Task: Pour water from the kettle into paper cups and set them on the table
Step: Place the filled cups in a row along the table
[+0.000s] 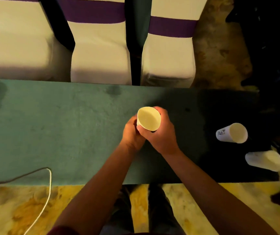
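I hold a paper cup [148, 118] over the middle of the table [68, 133], closer to the near edge than the far one. My right hand [159, 133] wraps round its side, fingers curled over the far wall and thumb on the near wall just under the rim. My left hand [132, 133] is curled against the lower part of the same cup from the left, touching my right hand. The cup's mouth faces up towards me; I cannot tell whether there is water in it.

Two more paper cups are at the right end of the table, in the dark part: one [232, 133] with writing on its side, and another [264, 160] nearer the near right corner. They stand apart from each other and well apart from the cup I hold.

A white cable [48, 187] hangs over the near edge on the left. Three covered chairs [100, 56] with purple bands stand along the far edge.
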### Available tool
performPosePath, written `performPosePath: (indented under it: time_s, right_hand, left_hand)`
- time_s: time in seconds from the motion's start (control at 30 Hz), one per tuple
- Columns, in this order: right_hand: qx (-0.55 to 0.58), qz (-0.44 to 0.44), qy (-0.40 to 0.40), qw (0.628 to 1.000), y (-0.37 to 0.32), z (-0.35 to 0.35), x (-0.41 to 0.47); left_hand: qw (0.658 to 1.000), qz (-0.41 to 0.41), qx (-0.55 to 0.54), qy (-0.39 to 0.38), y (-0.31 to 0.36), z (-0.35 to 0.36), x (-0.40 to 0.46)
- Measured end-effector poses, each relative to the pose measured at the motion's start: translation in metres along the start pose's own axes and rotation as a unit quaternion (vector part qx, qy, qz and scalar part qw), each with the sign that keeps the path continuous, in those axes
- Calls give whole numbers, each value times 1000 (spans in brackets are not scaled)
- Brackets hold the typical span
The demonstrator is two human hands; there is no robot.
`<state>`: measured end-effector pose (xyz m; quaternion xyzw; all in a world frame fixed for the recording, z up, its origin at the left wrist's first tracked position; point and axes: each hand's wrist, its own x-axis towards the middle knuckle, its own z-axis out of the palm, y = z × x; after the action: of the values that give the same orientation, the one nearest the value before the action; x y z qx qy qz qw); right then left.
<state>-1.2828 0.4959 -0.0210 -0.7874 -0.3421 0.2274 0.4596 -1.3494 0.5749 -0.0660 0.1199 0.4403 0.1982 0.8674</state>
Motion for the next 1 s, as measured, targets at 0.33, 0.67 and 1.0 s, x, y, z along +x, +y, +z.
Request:
performPosePath:
  time_s: [0.33, 0.67, 1.0]
  right_hand:
    - [-43, 11, 16, 999, 30, 10, 3]
    - [-27, 26, 26, 999, 60, 20, 3]
    - [-31, 25, 16, 999, 70, 23, 0]
  left_hand:
    - [989, -14, 122, 88, -4, -22, 13]
    - [940, 116, 294, 131, -17, -30, 11]
    - [892, 150, 406, 132, -18, -36, 9]
